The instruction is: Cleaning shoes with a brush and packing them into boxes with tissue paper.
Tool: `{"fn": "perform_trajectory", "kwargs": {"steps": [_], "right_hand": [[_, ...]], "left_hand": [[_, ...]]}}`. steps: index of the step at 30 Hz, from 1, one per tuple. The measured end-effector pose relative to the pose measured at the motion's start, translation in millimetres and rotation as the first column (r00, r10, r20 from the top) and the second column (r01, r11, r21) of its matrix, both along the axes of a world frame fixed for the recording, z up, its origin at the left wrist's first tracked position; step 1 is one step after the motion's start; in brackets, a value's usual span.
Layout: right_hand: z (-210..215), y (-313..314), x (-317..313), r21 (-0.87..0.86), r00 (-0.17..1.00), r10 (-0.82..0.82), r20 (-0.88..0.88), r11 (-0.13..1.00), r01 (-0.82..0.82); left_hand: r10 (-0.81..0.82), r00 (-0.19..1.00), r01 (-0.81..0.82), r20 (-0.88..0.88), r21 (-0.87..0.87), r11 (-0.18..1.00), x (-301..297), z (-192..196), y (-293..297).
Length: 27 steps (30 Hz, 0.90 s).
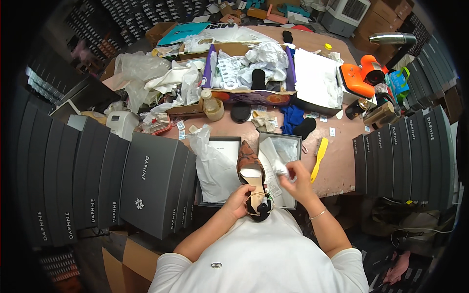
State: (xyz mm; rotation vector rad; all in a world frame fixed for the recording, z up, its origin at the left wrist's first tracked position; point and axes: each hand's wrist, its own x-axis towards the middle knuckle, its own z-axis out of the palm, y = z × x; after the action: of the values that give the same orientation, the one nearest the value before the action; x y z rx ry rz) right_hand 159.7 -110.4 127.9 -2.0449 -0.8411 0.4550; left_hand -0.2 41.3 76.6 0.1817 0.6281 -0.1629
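Head view: held shoe [250, 161], white-lettered boxes [155, 195]

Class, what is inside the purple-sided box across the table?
Crumpled white paper, a printed sheet and a black oblong item show. The contents hide the bottom; anything underneath cannot be seen.

Your workplace looks like a shoe-packing workshop: grey shoe boxes [156, 180] flank your table [339, 163], with a patterned shoe [249, 157] and tissue paper [212, 173] between them.
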Motion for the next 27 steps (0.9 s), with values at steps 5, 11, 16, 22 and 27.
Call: {"fn": "perform_trajectory", "kwargs": {"steps": [5,11,16,22,27], "right_hand": [[1.7,23.0,-2.9,-0.131,0.78,0.309,0.544,0.95,-0.284],[-53.4,61.2,-18.8,-0.316,0.607,0.573,0.551,0.816,-0.483],[-45.5,19.2,-24.7,-0.216,0.768,0.387,0.511,0.922,-0.321],[-21.7,7.6,-11.5,-0.051,0.948,0.272,0.164,0.962,-0.268],[-37.1,75.3,-44.8,0.115,0.904,0.428,-0.023,0.899,-0.422]], "left_hand": [[-0.068,0.998,0.068,0.001,0.098,0.993,3.1,5.7,0.3],[0.018,0.991,0.01,-0.131,0.206,0.979,2.0,32.3,-8.3],[0.169,0.972,-0.143,-0.161,0.159,0.977,-11.0,-5.0,2.7],[0.085,0.987,-0.059,-0.133,0.189,0.98,-8.7,4.4,4.0],[0.001,1.0,-0.004,0.014,0.174,0.985,1.7,20.7,-15.6]]}}
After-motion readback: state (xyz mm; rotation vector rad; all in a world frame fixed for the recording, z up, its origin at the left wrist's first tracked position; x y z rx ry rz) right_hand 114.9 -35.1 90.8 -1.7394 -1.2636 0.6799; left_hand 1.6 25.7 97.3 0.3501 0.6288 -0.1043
